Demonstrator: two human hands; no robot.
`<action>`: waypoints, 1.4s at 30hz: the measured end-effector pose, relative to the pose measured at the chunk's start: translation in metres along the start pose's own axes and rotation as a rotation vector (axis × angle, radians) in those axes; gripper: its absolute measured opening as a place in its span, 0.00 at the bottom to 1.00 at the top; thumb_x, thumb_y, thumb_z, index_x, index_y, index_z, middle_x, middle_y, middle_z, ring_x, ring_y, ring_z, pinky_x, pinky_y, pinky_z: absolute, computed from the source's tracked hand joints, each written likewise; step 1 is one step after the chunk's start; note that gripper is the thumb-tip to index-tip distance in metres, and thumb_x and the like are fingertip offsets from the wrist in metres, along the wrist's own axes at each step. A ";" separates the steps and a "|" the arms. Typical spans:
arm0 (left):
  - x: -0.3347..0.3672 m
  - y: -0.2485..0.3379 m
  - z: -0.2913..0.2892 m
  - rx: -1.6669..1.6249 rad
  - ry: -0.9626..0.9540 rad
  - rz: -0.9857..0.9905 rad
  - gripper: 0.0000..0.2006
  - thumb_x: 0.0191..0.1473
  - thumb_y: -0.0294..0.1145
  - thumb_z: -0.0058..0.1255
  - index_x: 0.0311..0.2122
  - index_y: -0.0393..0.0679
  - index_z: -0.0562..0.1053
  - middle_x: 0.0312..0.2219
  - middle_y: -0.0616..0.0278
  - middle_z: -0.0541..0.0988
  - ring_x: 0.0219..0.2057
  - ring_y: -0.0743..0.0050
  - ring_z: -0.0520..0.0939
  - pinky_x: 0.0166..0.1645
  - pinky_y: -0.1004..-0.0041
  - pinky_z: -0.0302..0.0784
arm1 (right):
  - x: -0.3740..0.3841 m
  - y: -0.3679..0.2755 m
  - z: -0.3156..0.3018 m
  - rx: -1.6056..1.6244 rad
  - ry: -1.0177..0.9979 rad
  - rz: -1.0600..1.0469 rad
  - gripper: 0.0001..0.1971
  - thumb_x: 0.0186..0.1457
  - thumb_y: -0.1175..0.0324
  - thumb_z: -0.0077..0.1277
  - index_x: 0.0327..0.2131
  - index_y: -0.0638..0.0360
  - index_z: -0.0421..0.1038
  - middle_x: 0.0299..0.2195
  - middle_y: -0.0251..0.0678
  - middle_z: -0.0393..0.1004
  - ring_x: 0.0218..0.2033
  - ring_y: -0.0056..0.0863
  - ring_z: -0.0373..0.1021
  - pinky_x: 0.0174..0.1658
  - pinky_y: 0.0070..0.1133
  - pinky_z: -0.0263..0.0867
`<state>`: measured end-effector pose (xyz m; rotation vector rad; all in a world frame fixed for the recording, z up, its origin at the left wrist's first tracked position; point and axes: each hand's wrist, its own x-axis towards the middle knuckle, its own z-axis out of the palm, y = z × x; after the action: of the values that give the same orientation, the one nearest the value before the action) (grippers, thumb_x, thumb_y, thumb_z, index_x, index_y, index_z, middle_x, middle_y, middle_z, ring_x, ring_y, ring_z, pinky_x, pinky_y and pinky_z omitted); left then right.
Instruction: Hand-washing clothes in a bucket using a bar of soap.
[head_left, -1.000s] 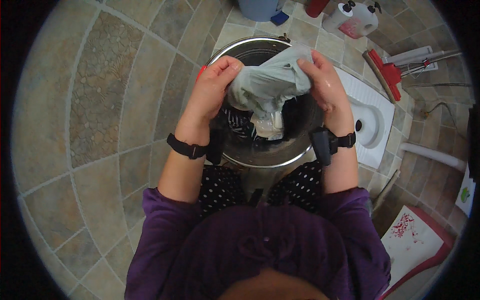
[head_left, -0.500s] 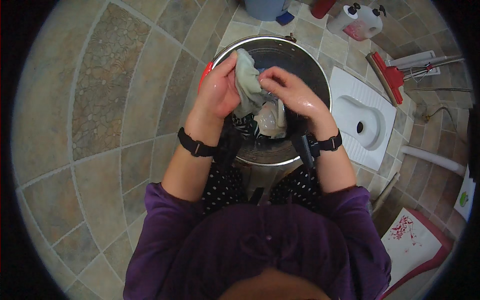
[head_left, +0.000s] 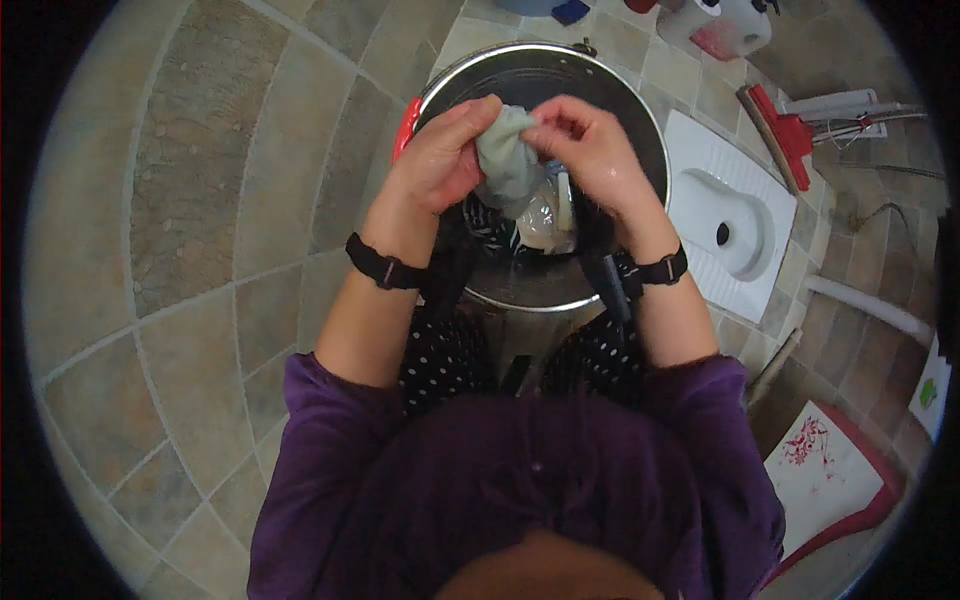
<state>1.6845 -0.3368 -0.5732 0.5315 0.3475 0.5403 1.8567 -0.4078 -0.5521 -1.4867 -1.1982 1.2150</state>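
Both hands meet over the metal basin (head_left: pixel 640 110); left hand (head_left: pixel 435 160) grips the pale grey-green cloth (head_left: pixel 508 165) from 9 o'clock; right hand (head_left: pixel 585 150) pinches its top edge from 3 o'clock; cloth hangs bunched above more wet laundry (head_left: pixel 545 225) in the basin; white floor toilet (head_left: pixel 735 225) lies at 3 o'clock.

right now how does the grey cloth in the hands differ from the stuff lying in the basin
The grey cloth is lifted above the metal basin, bunched tight between the left hand and right hand; the laundry in the basin lies loose at the bottom, untouched. The cloth is plain pale grey; the laundry mixes dark patterned and pale pieces. Both sit within the basin's rim.
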 end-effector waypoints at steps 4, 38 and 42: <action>-0.003 -0.002 0.003 0.005 0.004 0.034 0.16 0.55 0.34 0.45 0.46 0.36 0.68 0.43 0.55 0.74 0.45 0.66 0.75 0.52 0.66 0.68 | 0.004 -0.014 -0.009 0.181 0.062 0.006 0.10 0.52 0.66 0.52 0.36 0.60 0.71 0.29 0.30 0.73 0.29 0.16 0.67 0.33 0.15 0.63; -0.041 -0.012 -0.012 -0.251 0.388 0.165 0.09 0.51 0.25 0.50 0.38 0.39 0.67 0.34 0.62 0.73 0.38 0.72 0.75 0.44 0.72 0.70 | 0.060 0.191 -0.006 -1.003 -0.313 0.885 0.21 0.50 0.56 0.44 0.41 0.61 0.72 0.47 0.48 0.68 0.50 0.42 0.64 0.52 0.30 0.60; -0.030 -0.012 -0.004 -0.334 0.288 0.137 0.09 0.54 0.28 0.47 0.41 0.39 0.68 0.34 0.62 0.74 0.38 0.71 0.76 0.45 0.70 0.71 | 0.065 0.140 -0.024 -1.291 -0.225 0.616 0.17 0.51 0.59 0.44 0.38 0.58 0.75 0.41 0.47 0.72 0.45 0.42 0.69 0.47 0.31 0.65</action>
<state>1.6628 -0.3610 -0.5776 0.1537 0.4850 0.7935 1.9063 -0.3702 -0.6950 -2.8699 -1.9175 0.9622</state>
